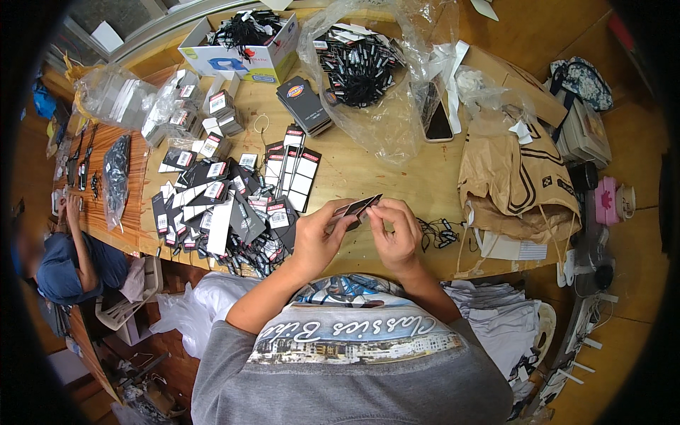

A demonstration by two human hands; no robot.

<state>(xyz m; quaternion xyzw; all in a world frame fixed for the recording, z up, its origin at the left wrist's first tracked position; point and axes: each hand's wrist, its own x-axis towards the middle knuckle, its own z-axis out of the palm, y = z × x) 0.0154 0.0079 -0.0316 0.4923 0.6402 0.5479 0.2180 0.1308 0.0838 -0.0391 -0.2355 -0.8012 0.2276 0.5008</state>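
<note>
Close to the table's front edge, my left hand (316, 235) is closed on a dark hang tag (363, 205), held tilted between thumb and fingers. At the tag's right end, my right hand (397, 235) pinches with thumb and forefinger; whatever lies between those fingertips is too small to make out. To the left of my hands spreads a heap of black and white hang tags (244, 219) with black strings. A fan of white-faced tags (301, 170) lies just beyond it. Beside my right hand is a small bunch of black tag strings (440, 232).
A plastic bag of black strings (358, 67), a box (244, 49) of more strings and a stack of dark tags (304, 106) stand at the back. A phone (436, 117) and tan garment (513, 170) lie right. Another person (81, 262) sits far left.
</note>
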